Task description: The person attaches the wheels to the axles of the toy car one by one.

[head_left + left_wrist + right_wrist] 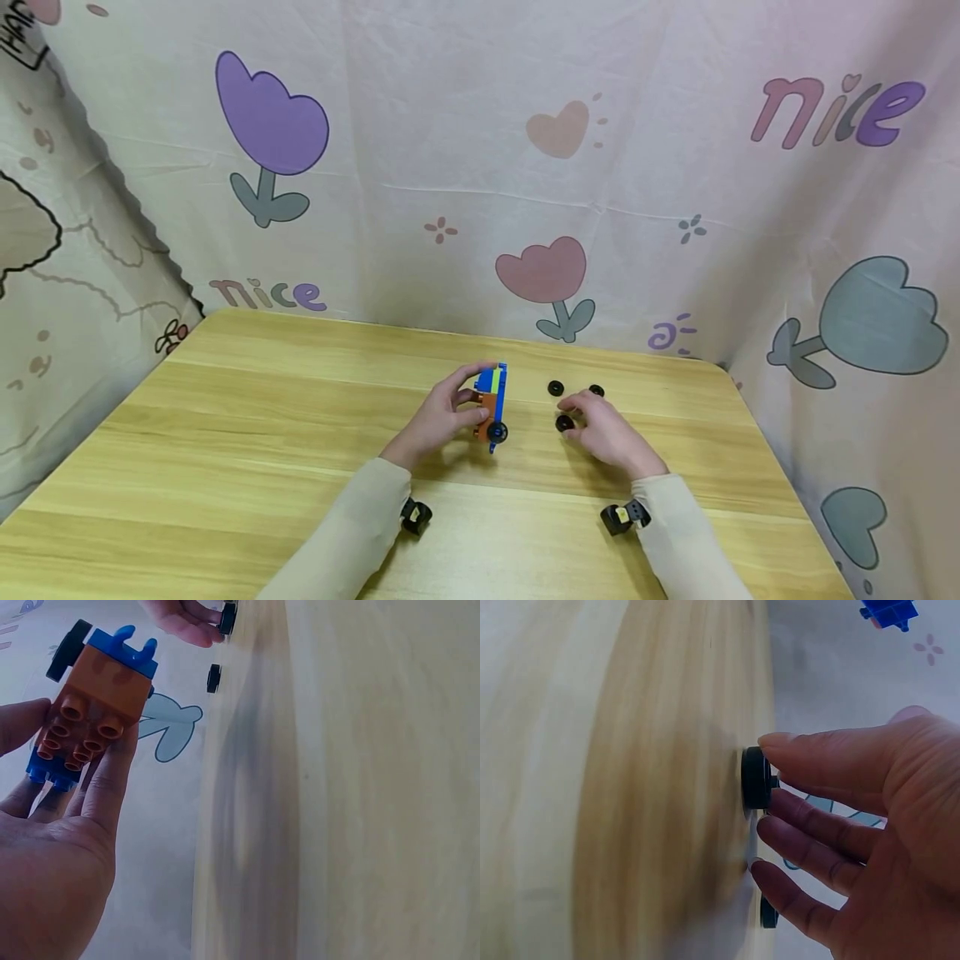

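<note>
While the left hand (437,422) clamps fingers on an orange-and-blue plastic block vehicle (488,403), right hand (606,427) fingers apart, round black wheel (564,423) beside their tips

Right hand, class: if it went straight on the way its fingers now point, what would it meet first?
The right hand would most likely meet the nearest black wheel first; it is so close that I cannot tell whether they already touch.
</note>
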`<control>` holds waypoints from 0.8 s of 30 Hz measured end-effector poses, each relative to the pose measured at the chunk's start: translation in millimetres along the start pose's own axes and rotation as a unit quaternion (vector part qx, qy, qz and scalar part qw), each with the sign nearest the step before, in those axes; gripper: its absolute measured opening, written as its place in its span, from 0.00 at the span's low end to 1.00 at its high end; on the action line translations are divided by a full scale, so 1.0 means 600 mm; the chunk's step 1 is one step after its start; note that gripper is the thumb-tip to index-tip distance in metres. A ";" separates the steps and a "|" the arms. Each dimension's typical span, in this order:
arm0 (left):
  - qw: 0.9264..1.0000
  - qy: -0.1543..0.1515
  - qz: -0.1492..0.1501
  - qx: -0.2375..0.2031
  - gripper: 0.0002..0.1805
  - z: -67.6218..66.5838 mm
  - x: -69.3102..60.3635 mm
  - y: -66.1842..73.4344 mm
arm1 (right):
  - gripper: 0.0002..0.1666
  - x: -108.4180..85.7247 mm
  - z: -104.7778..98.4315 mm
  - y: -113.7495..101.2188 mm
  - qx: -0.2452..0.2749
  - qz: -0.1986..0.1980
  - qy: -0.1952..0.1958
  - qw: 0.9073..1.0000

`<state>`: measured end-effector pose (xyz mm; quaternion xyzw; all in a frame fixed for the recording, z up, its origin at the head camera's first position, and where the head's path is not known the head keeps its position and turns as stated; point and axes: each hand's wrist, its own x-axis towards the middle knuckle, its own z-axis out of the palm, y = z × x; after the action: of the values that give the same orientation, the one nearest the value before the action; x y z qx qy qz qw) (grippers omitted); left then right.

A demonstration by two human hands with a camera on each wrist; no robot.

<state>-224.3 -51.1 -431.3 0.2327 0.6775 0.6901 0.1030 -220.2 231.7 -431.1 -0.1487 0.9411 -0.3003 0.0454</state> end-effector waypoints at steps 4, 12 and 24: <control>1.000 0.001 -0.004 0.004 0.34 0.000 0.000 -0.002 | 0.22 0.003 0.001 0.002 -0.009 0.000 0.000 1.000; 1.000 0.003 -0.015 0.000 0.34 -0.001 -0.001 -0.003 | 0.19 0.007 0.004 0.003 -0.027 -0.004 0.000 1.000; 1.000 0.002 -0.020 0.003 0.33 0.002 0.000 -0.007 | 0.15 0.008 0.008 0.005 -0.021 -0.005 0.003 1.000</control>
<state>-224.3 -49.7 -435.6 0.2180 0.6846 0.6861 0.1146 -224.5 230.1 -436.8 -0.1538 0.9464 -0.2813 0.0383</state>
